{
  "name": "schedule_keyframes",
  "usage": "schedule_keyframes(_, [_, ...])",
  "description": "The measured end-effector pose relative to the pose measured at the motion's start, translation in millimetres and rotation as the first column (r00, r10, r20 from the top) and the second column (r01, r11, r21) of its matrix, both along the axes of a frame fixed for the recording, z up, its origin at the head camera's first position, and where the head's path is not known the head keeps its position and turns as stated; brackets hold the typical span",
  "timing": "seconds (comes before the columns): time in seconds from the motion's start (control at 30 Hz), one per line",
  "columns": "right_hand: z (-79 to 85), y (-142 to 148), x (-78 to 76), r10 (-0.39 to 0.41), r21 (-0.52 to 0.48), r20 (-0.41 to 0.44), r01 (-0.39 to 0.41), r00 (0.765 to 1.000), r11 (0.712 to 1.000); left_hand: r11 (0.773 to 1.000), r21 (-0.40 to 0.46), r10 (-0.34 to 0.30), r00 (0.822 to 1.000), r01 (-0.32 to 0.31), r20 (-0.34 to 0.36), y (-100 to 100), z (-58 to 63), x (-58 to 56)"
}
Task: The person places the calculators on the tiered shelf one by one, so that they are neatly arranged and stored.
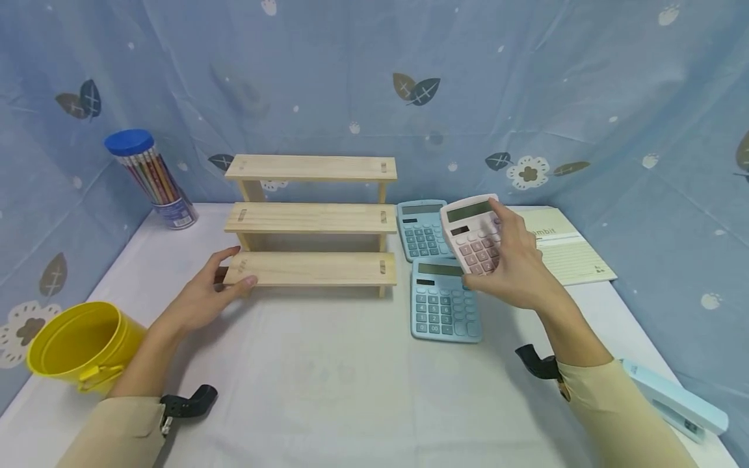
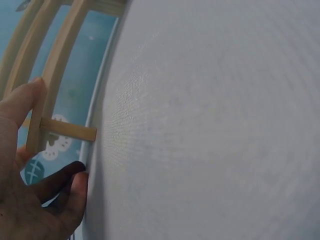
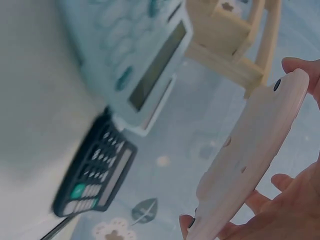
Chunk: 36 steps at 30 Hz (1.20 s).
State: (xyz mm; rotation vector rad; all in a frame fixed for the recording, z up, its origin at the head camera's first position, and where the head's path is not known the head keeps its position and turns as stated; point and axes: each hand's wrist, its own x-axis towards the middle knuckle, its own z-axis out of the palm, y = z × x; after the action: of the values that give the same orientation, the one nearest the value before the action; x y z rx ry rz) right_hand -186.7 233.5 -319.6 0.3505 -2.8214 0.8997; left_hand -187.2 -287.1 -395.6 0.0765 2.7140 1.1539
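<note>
My left hand [image 1: 205, 292] grips the left end of the lowest board of a three-tier wooden shelf [image 1: 316, 218]. In the left wrist view a fingertip presses on the board [image 2: 57, 65], while other fingers are partly hidden behind it. Raised above the table, a pink calculator [image 1: 476, 250] is held by its edges in my right hand [image 1: 521, 266], its keys facing up and tilted. Just left of it lies a light blue calculator [image 1: 446, 305], with another blue calculator [image 1: 422, 227] behind. The right wrist view also shows a dark calculator [image 3: 95, 170].
A cream notebook [image 1: 576, 253] lies at the back right, partly behind my right hand. A yellow bucket [image 1: 125, 338] stands by my left forearm. Behind it is a tub of pencils [image 1: 158, 179] with a blue lid. A light blue stapler [image 1: 679, 396] is by my right sleeve.
</note>
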Motion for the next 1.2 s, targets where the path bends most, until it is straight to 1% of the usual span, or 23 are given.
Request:
schedule_keyframes(0.2, [10.6,-21.8,-10.9,0.059,-0.015,-0.050,-0.060,0.997,0.998,1.000,-0.011,0.000,1.000,0.000,0.012,1.1,2.0,0.0])
schedule_keyframes(0.3, [19.0,-34.8,-17.3,0.088,-0.012,-0.068,-0.089,0.994,0.996,1.000,0.003,-0.001,1.000,0.000,0.022,1.2,3.1,0.1])
schedule_keyframes(0.47, [33.0,-57.7,-30.9,0.149,0.030,-0.135,-0.146,0.980,0.989,1.000,0.017,-0.013,1.000,0.013,0.024,-0.2,7.5,0.0])
schedule_keyframes(0.53, [37.5,-66.6,-35.4,0.166,0.049,-0.145,-0.161,0.975,0.986,1.000,0.016,-0.019,0.999,0.018,0.029,-1.1,7.8,0.4])
schedule_keyframes(0.7, [47.5,-87.4,-44.4,0.188,0.082,-0.135,-0.178,0.973,0.981,1.000,0.017,-0.023,0.999,0.023,0.033,-1.2,5.7,0.5])
schedule_keyframes(0.83, [52.9,-102.7,-52.4,0.190,0.102,-0.138,-0.177,0.972,0.979,1.000,0.013,-0.022,0.999,0.021,0.038,0.1,5.4,-3.4])
schedule_keyframes(0.97, [57.9,-120.4,-59.0,0.187,0.118,-0.126,-0.172,0.974,0.978,1.000,0.008,-0.015,0.999,0.015,0.047,0.8,4.4,-4.9])
schedule_keyframes(1.2, [59.7,-149.1,-69.3,0.181,0.149,-0.110,-0.164,0.977,0.975,1.000,-0.009,-0.009,0.998,0.009,0.068,0.8,2.5,-4.2])
